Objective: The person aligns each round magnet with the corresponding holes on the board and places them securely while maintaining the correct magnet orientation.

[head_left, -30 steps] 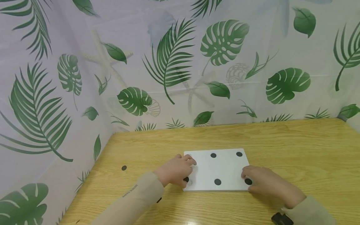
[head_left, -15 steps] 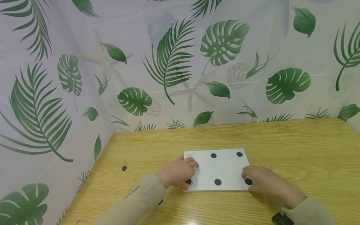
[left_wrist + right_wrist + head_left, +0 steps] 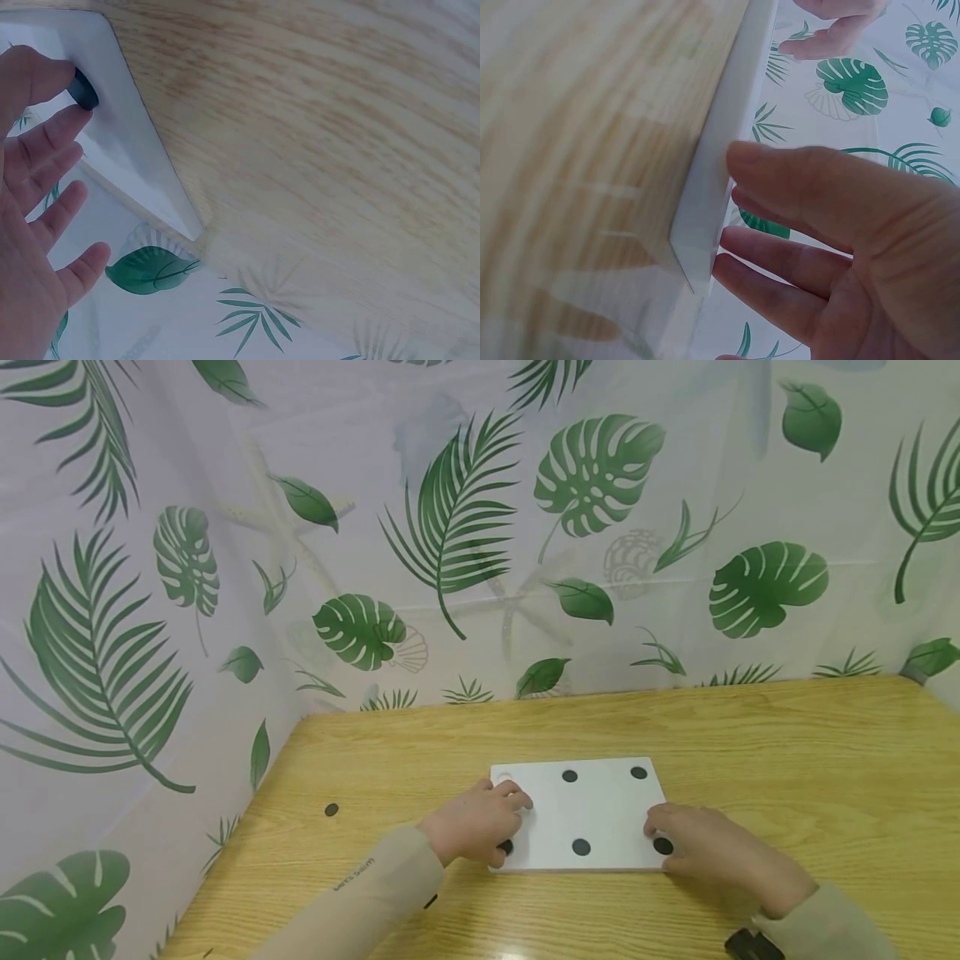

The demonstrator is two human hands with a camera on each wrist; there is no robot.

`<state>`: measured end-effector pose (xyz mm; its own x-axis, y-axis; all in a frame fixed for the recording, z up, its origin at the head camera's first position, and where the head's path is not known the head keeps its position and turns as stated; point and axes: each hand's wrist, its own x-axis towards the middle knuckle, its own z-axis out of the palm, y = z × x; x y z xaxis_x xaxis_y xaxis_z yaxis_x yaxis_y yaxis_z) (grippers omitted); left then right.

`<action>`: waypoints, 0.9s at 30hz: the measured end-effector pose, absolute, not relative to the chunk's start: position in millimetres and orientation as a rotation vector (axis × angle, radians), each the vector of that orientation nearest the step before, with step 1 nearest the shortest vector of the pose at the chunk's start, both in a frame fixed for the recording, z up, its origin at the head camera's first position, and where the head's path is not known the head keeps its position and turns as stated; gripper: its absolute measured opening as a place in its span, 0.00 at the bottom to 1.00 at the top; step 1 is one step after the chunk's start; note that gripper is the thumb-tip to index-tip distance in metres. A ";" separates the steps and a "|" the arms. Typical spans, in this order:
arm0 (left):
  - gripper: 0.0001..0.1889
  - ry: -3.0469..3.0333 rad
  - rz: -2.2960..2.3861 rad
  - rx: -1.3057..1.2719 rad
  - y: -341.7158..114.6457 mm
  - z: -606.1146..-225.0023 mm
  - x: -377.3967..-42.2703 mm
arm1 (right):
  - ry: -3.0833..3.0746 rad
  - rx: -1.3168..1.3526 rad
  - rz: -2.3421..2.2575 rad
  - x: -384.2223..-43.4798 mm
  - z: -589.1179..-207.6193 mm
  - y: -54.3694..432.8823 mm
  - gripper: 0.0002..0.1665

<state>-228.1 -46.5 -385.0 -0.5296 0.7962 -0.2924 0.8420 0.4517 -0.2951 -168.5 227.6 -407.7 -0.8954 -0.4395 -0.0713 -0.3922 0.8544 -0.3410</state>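
Observation:
A flat white board [image 3: 543, 810] lies on the wooden table under both hands. My left hand [image 3: 480, 818] pinches a black disc [image 3: 82, 90] between thumb and index finger, over the board's near left corner; its other fingers spread loosely. At the far left corner a round recess [image 3: 504, 776] shows bare. Black discs sit along the board at far middle [image 3: 570, 776], far right, near middle [image 3: 581, 847] and near right [image 3: 662, 845]. My right hand [image 3: 708, 843] holds the near right corner, thumb at the front edge and fingers against the right end.
Another black disc [image 3: 332, 809] lies alone on the table [image 3: 405, 743], left of the board. A small dark strip [image 3: 431, 902] shows beside the left sleeve. Leaf-printed cloth [image 3: 480, 527] hangs behind the table and along its left side.
My left hand has shifted slightly right with the black disc, which now covers the near left recess that showed beside it earlier. The right hand and the board stay put.

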 end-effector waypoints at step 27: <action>0.05 2.597 -0.639 1.513 -47.5 -385.8 -223.8 | 2.886 -0.627 -0.501 -168.3 -408.1 227.0 0.16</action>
<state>-223.8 -47.5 -385.8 -0.5133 0.8168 -0.2631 0.8457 0.4294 -0.3168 -168.3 227.0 -408.1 -0.9024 -0.4252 -0.0703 -0.3766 0.8573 -0.3510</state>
